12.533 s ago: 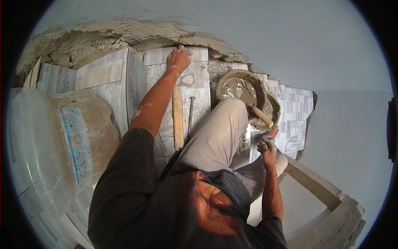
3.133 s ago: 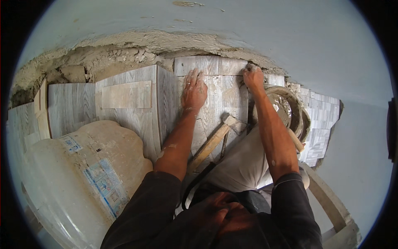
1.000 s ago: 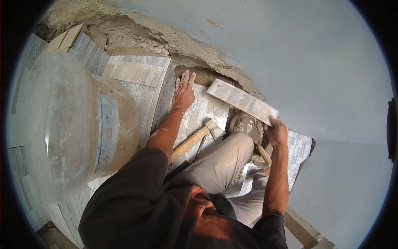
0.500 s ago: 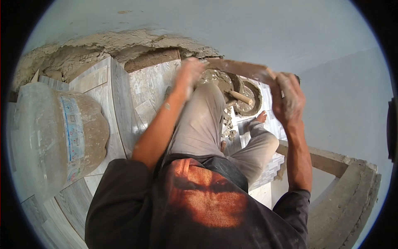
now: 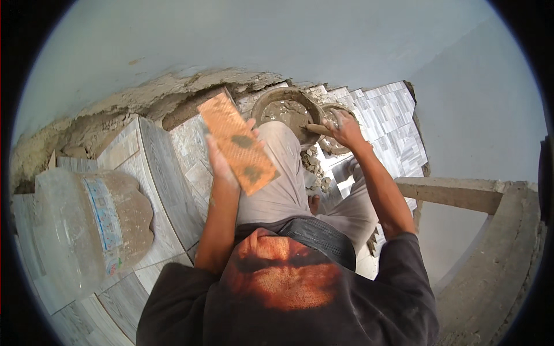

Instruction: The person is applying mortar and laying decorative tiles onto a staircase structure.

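Two hands are busy here, and both have new jobs compared with a moment ago. Largest in view is the pale blue wall (image 5: 277,40), its foot broken open to rough grey mortar, and below it the tiled floor (image 5: 164,184) of grey wood-look pieces. On the left stands a big cloudy plastic drum (image 5: 86,225) with a blue label. Beyond the person's knee sits a round mortar pan (image 5: 285,109), wet grey mix inside, with a second, smaller pan just beside it.

The tile strip (image 5: 236,144) is now turned over: its orange-brown back faces up, with two dark damp patches on it. Half a second back it was carried level by both hands; a second back the right hand alone lifted it off the floor. Now the left hand (image 5: 222,164) holds it alone, fingers wrapped round its near long edge, tilted above the thigh and clear of the floor. The right hand (image 5: 346,128) has let go and moved to the pans, fingers closed on a wooden tool handle (image 5: 317,128) lying across the rim. My reading: the back is being readied for mortar.
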`<state>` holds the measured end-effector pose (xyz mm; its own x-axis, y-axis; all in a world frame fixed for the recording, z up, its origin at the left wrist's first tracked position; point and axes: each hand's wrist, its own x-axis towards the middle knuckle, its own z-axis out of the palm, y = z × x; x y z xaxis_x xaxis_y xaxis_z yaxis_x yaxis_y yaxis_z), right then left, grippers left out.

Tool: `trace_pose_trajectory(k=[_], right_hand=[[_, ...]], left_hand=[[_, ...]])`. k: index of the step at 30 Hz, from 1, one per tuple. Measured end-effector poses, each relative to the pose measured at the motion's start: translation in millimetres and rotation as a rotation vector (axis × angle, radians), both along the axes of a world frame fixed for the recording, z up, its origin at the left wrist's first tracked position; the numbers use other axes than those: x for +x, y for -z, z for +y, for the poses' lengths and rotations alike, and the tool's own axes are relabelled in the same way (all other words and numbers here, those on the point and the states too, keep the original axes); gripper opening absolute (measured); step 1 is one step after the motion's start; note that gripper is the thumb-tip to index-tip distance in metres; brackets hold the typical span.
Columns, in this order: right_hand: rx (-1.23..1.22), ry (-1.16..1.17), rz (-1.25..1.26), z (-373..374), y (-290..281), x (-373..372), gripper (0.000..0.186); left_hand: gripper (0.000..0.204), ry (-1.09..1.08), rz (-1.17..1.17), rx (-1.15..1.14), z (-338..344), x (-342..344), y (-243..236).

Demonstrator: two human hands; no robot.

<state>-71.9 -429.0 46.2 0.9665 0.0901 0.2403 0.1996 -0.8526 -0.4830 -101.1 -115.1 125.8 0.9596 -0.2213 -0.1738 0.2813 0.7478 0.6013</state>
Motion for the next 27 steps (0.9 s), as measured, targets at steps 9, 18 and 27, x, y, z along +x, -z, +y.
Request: trace_pose_trajectory(k=[9,18,27], right_hand=[[-0.319,0.150,0.732,65,20,26,0.042],[-0.626,-0.153,0.417,42,-32,30,0.027],[-0.648,-0.049,0.472,59,7,20,0.027]], left_hand=[[0.072,0.003,0.097,-0.080,22,-15,4],[0.071,-0.019,0.123,0.047,16,7,12],[0.075,-0.011,0.071,-0.043,15,10,18]])
